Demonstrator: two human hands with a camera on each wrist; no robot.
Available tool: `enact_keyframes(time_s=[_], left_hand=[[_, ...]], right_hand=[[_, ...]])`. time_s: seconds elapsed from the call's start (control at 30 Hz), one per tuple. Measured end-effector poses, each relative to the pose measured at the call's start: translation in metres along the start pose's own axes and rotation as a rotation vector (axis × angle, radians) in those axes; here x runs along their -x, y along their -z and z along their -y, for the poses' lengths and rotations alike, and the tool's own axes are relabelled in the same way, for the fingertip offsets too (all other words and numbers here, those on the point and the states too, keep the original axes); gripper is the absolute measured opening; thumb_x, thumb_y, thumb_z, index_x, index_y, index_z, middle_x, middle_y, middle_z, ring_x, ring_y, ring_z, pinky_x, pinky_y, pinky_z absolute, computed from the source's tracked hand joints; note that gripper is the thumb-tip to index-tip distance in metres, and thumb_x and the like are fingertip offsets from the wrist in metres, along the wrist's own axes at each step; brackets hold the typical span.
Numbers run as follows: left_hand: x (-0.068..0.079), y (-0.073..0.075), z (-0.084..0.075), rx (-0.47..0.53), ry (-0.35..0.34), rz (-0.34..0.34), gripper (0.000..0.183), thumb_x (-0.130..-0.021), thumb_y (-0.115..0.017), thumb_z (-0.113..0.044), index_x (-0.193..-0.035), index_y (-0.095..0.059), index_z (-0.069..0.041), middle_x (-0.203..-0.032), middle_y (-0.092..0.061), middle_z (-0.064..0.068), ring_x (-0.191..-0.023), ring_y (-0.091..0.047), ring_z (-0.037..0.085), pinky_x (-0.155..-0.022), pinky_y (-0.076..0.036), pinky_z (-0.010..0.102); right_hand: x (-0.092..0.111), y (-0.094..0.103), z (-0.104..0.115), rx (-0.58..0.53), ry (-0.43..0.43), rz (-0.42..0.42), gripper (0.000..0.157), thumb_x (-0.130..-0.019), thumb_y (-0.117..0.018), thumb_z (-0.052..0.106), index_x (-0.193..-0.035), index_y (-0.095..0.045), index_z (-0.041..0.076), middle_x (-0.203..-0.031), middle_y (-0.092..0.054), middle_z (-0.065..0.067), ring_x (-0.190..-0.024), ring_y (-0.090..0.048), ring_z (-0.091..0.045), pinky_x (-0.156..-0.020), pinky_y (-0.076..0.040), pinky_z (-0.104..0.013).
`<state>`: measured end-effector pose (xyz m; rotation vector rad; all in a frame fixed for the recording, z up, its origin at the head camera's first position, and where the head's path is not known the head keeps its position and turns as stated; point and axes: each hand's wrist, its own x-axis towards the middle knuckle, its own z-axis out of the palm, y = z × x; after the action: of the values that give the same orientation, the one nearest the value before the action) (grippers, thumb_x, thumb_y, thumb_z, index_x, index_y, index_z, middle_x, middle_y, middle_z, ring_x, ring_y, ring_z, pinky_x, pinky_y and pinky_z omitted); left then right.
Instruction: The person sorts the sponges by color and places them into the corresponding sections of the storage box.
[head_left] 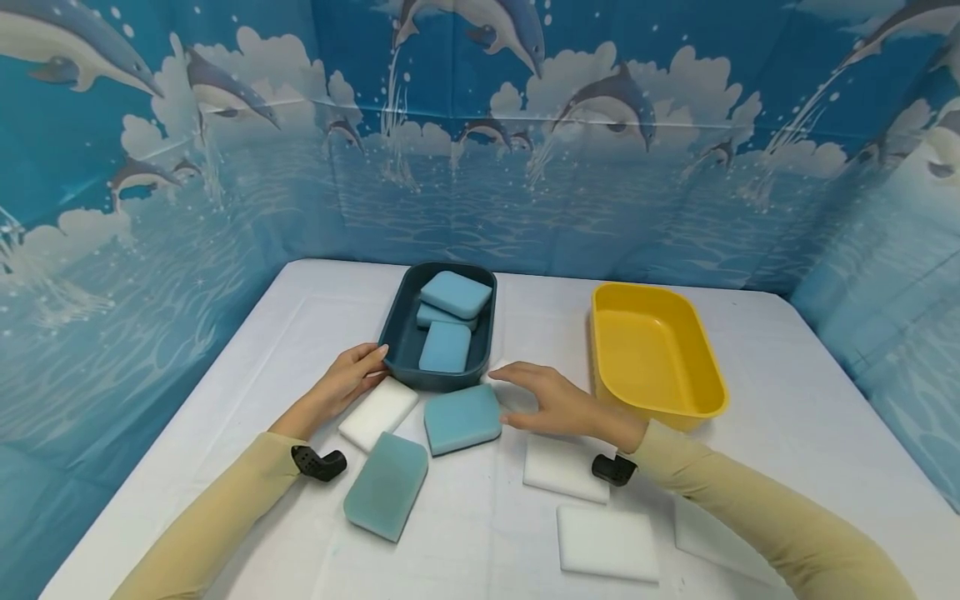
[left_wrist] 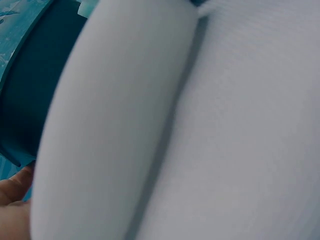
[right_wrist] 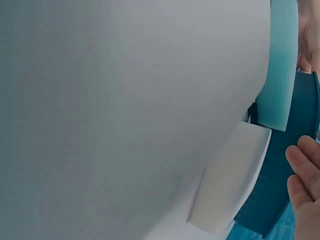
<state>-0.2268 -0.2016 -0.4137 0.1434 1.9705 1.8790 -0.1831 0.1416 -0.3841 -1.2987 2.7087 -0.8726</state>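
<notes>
My left hand [head_left: 348, 379] is at the near left corner of a dark teal bin [head_left: 442, 381], gripping its rim. Inside lie a few blue sponges [head_left: 456, 293]. Just right of the bin's front, my right hand [head_left: 555, 400] hovers with fingers and thumb spread and nothing between them. Its thumb is beside the right edge of a blue sponge [head_left: 462, 417] on the table. A white sponge [head_left: 378, 412] lies below my left hand, with a blue-green sponge [head_left: 387, 486] nearer me. In the left wrist view, a pale surface [left_wrist: 115, 115] covers much of the bin.
A yellow bin [head_left: 656, 350] stands to the right, with no sponges visible in it. White sponges [head_left: 607, 542] lie on the white table under and near my right forearm. A dolphin-print curtain [head_left: 480, 192] hangs behind the table.
</notes>
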Motion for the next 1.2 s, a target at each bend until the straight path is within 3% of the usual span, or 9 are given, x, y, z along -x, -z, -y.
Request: enact_keyframes(time_s=[0.6,1.2], left_hand=[[0.001,0.0,0.0,0.013,-0.013,-0.002,0.071,-0.101,-0.04,-0.034,-0.148,-0.005,0.006,-0.152,-0.019,0.027,-0.141,-0.025,0.037,-0.116,-0.026,0.044],[0.0,0.002,0.002,0.014,-0.006,-0.01,0.072,-0.1,-0.042,-0.035,-0.149,-0.007,0.005,-0.152,-0.02,0.026,-0.141,-0.027,0.037,-0.116,-0.027,0.044]], right_hand=[[-0.018,0.005,0.009,0.036,0.008,0.196,0.065,-0.082,-0.071,0.029,-0.136,-0.047,0.002,-0.137,-0.051,-0.01,-0.126,-0.049,-0.023,-0.105,-0.045,-0.04],[-0.027,-0.005,0.011,0.11,-0.002,0.276,0.075,-0.077,-0.077,0.028,-0.138,-0.043,0.001,-0.14,-0.048,-0.013,-0.126,-0.049,-0.024,-0.104,-0.046,-0.037]])
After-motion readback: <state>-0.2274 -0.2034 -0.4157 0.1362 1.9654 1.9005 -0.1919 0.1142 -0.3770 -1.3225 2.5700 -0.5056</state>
